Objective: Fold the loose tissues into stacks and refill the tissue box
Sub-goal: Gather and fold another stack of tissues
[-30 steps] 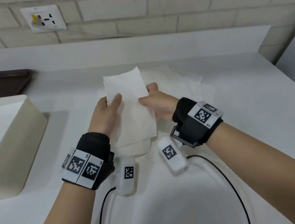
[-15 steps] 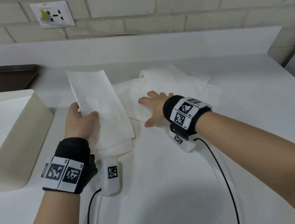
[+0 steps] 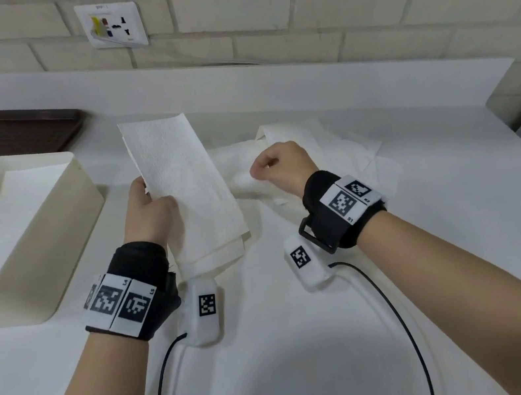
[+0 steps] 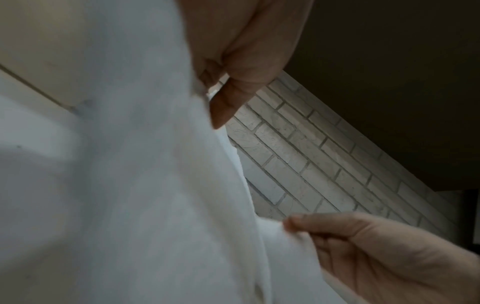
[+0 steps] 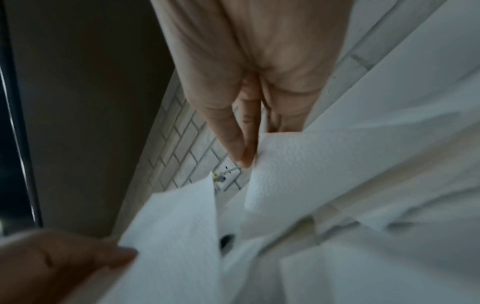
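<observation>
My left hand [image 3: 149, 203] grips a folded stack of white tissues [image 3: 184, 189] by its left edge, thumb on top, and holds it tilted above the counter; the same folded stack [image 4: 135, 185] fills the left wrist view. Just to the right, my right hand [image 3: 261, 170] pinches a crumpled loose tissue [image 3: 242, 183] at the edge of the loose tissue pile [image 3: 334, 149]. In the right wrist view its fingertips [image 5: 245, 152] close on that loose tissue [image 5: 324, 164]. The cream tissue box [image 3: 73, 209] stands at the left with white tissues [image 3: 5, 221] lying in it.
A dark brown tray [image 3: 7, 132] sits at the back left behind the box. A wall socket [image 3: 112, 25] is on the brick wall above the white counter's raised back ledge [image 3: 268, 91]. Black cables [image 3: 400, 329] trail from both wrists across the near counter.
My right hand let go of the folded stack, reached to the loose pile and now pinches a tissue there. My left hand carried the stack to the left.
</observation>
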A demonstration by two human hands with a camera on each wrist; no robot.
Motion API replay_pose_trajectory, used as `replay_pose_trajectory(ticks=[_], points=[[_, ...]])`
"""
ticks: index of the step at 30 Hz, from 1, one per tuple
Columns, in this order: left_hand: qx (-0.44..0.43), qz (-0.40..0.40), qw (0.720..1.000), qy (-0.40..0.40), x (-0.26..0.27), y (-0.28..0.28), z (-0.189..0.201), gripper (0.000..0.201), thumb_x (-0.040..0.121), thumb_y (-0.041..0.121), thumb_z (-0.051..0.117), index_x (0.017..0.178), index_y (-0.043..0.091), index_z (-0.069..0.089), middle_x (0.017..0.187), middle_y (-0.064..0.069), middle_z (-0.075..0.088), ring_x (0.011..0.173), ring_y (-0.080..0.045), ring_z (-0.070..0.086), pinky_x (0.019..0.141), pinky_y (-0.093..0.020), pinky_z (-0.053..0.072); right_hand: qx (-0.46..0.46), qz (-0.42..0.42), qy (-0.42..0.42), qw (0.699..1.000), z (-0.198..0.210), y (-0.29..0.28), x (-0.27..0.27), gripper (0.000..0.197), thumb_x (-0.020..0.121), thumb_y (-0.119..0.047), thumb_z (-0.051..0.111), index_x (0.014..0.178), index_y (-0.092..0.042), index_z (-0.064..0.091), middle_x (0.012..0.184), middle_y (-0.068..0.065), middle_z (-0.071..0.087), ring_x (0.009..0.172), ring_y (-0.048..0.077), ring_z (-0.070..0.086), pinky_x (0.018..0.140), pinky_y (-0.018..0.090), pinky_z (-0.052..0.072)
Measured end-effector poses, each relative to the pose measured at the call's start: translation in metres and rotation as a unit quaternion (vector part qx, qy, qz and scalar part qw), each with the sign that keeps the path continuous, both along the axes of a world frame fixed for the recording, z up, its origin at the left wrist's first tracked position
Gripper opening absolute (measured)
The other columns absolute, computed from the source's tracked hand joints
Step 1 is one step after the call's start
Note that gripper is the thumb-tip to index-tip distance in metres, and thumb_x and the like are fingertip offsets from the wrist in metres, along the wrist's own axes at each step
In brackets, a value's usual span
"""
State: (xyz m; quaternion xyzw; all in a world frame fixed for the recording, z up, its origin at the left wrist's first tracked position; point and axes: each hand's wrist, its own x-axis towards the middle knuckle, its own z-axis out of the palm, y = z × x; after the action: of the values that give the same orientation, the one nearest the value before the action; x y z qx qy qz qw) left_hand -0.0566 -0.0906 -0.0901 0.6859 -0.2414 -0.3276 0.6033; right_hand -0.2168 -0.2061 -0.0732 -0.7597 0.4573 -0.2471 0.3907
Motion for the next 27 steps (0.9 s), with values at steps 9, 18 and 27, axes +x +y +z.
replay_pose_trajectory(ticks=[9, 18, 27], points=[[-0.015, 0.009, 0.999, 0.030, -0.005, 0.001, 0.000, 0.061, 0.085, -0.012, 0.032, 0.138, 0.018, 0.032, 0.100, -0.001, 0.056, 0.081, -0.017, 0.055, 0.064, -0.028, 0.045, -0.060, 0.006, -0.237, 0.970, 0.045, 0.014, -0.002, 0.047, 0.072, 0.020, 0.046, 0.086, -0.024, 0.054, 0.119, 0.008, 0.052, 0.112, 0.020, 0.054, 0.093, 0.026, 0.044], [-0.026, -0.065, 0.996, 0.057, -0.019, 0.004, 0.006, 0.037, 0.085, -0.013, 0.031, 0.093, 0.011, 0.059, 0.088, -0.005, 0.064, 0.080, -0.025, 0.060, 0.066, -0.028, 0.049, 0.096, 0.156, -0.393, 0.901, 0.073, 0.040, -0.007, 0.046, 0.081, 0.024, 0.040, 0.110, -0.010, 0.049, 0.143, 0.009, 0.038, 0.097, -0.008, 0.055, 0.084, 0.011, 0.045], [-0.075, -0.066, 0.988, 0.121, -0.030, 0.005, 0.011, 0.023, 0.095, 0.016, 0.040, 0.092, 0.015, 0.063, 0.082, 0.000, 0.065, 0.075, -0.017, 0.061, 0.066, -0.025, 0.050, 0.006, 0.085, -0.043, 0.995, 0.018, 0.032, 0.001, 0.041, 0.085, -0.001, 0.058, 0.125, -0.009, 0.049, 0.135, 0.004, 0.044, 0.123, 0.015, 0.044, 0.098, 0.019, 0.036]])
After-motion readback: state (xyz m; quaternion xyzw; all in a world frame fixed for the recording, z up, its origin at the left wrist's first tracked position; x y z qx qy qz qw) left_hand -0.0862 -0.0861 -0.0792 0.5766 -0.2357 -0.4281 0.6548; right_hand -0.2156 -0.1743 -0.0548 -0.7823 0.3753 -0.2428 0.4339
